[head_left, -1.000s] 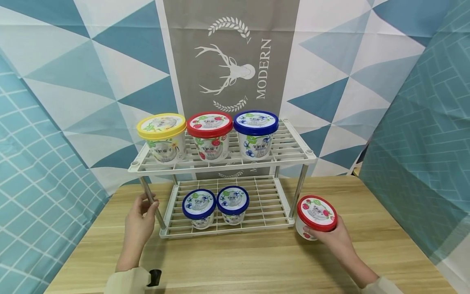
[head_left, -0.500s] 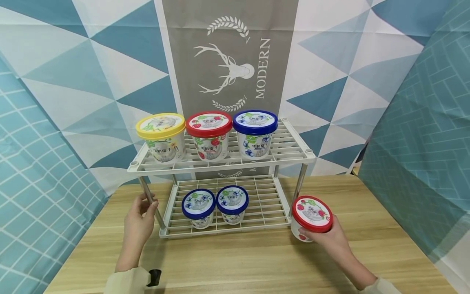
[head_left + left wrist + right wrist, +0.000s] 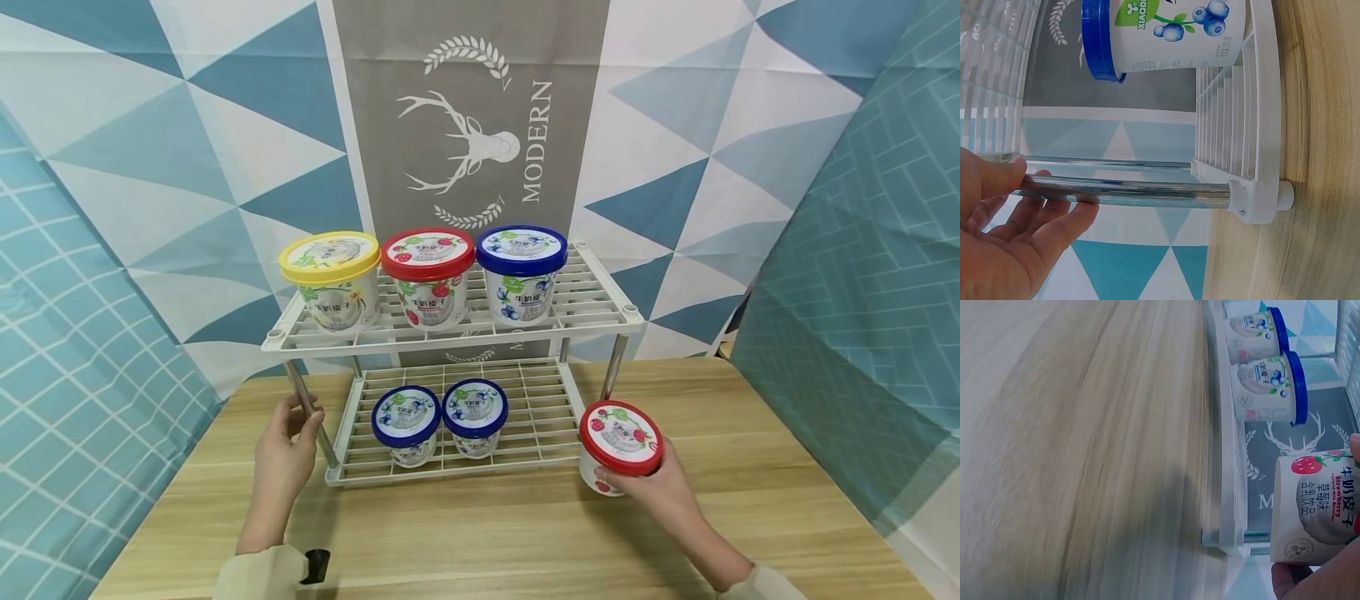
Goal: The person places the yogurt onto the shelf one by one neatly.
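Note:
A two-tier white rack [image 3: 450,340] with metal posts stands on the table. My left hand [image 3: 285,447] grips its front left post [image 3: 1129,192], thumb on one side and fingers on the other. My right hand [image 3: 663,487] holds a strawberry milk tub [image 3: 621,437] with a red lid, raised at the front right corner of the lower tier; in the right wrist view the tub [image 3: 1316,509] shows its printed side. Two small blueberry tubs with blue lids, the left one [image 3: 407,423] and the right one [image 3: 476,417], stand close together on the lower tier.
On the upper tier stand a yellow-lidded tub [image 3: 332,282], a red-lidded tub [image 3: 429,277] and a blue-lidded tub [image 3: 522,275] in a row. A wooden table [image 3: 465,542] lies under the rack. Patterned cloth [image 3: 660,167] hangs behind it.
My right hand has carried the red-lidded tub leftward, from right of the rack to the lower tier's front right corner. My left hand stays on the post.

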{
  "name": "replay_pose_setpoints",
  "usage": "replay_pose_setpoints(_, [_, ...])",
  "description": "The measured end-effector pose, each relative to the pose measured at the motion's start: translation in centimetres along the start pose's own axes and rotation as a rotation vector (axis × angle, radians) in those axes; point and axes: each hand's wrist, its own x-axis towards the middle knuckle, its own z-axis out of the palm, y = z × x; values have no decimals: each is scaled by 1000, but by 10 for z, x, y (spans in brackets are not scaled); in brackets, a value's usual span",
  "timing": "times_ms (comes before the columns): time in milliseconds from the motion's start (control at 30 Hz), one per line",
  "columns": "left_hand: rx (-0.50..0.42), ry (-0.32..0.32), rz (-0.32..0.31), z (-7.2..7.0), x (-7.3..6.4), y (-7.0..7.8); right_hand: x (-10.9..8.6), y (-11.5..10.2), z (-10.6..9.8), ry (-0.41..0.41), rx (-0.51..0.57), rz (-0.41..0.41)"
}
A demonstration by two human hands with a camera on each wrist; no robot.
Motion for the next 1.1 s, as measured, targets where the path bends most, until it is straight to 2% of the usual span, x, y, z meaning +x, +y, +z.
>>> replay_pose_setpoints(867, [-19,6,8,1,1,-2,7,-10,33,1,67,-62])
replay_pose_setpoints(1100, [-24,0,-1,0,0,-3,10,-13,41,5,57,-75])
